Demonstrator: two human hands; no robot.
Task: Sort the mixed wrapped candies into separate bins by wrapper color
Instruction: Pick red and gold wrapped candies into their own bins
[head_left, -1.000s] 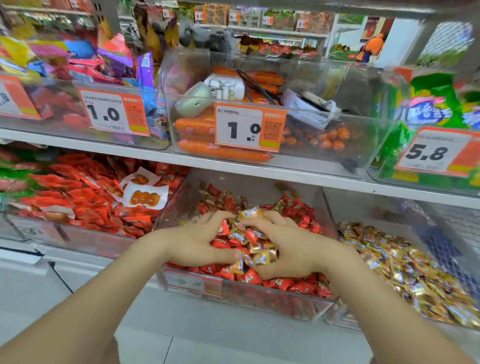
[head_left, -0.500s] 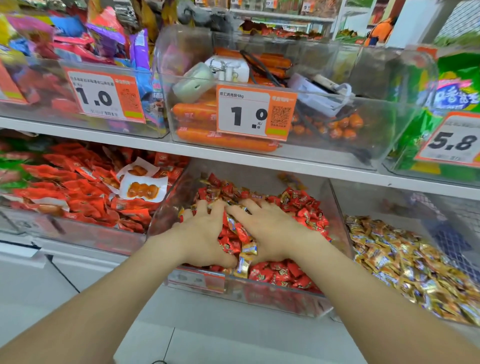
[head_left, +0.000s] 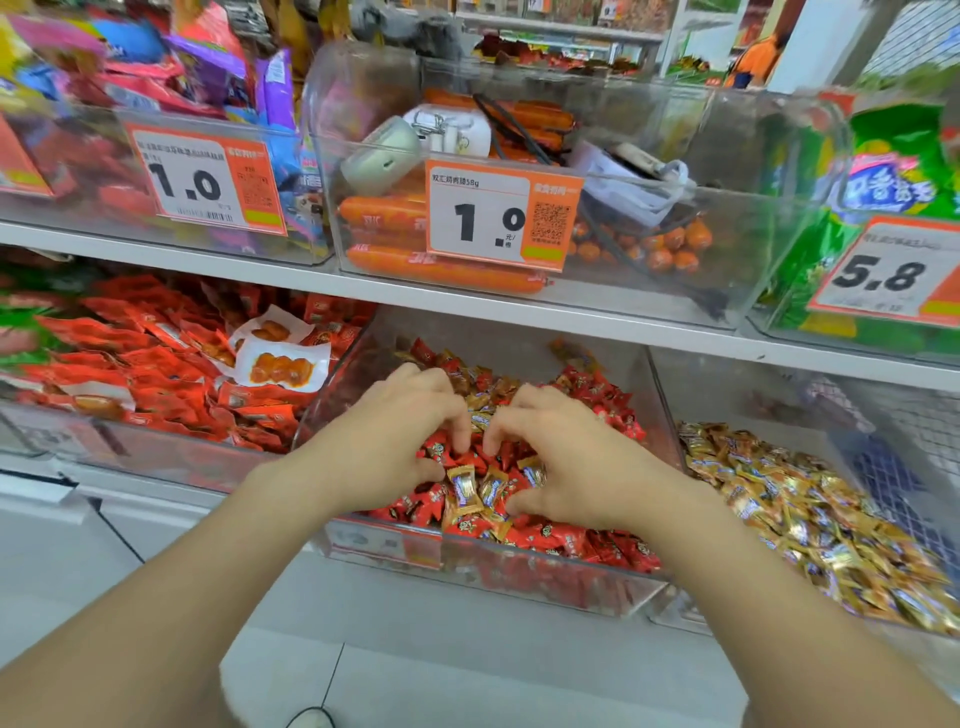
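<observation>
The light is bright, white and even, and shadows are very soft. Only the back of the lower bin (head_left: 519, 332) is darker, under the shelf (head_left: 571, 317). The clear wall of the upper bin (head_left: 753, 171) looks milky with pale reflections. My left hand (head_left: 384, 447), my right hand (head_left: 566, 462) and the gold candies (head_left: 467, 488) between them are quite sharp. The packets (head_left: 171, 62) at top left and the green bag (head_left: 898, 150) at right are smeared by blur. The shelf line bends near the borders, as a wide lens makes it.
</observation>
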